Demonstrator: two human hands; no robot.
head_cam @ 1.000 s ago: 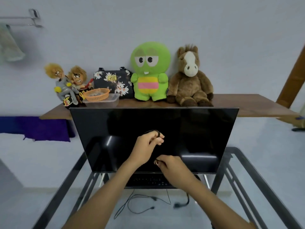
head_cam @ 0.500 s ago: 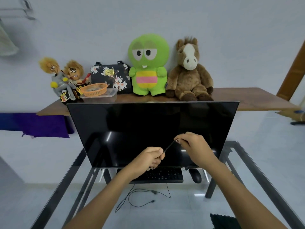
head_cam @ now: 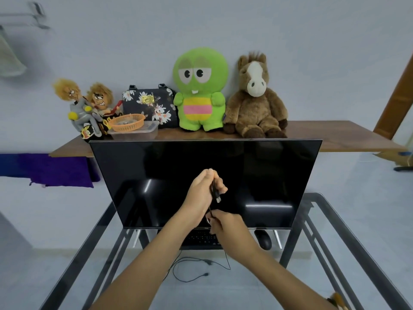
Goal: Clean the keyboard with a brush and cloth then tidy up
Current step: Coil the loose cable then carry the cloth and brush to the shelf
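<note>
My left hand [head_cam: 202, 193] is raised in front of the dark monitor [head_cam: 156, 175] and grips a thin black cable [head_cam: 215, 191] whose USB plug hangs just below the fingers. Just beneath it, my right hand [head_cam: 225, 225] pinches the same cable lower down. A black keyboard [head_cam: 199, 239] lies on the glass table [head_cam: 324, 220] under the monitor's lower edge, partly hidden by my right hand and forearm. No brush or cloth can be made out with certainty.
A black mouse [head_cam: 263, 240] sits right of the keyboard. Loose cables [head_cam: 190, 269] lie on the floor beneath the glass. Behind the monitor, a wooden shelf [head_cam: 335, 135] carries plush toys, a floral bag [head_cam: 147, 104] and an orange basket [head_cam: 126, 123] on a clear box.
My right hand dropped from upper right to just below my left hand. My left hand rose, and the cable now hangs nearly vertical between them.
</note>
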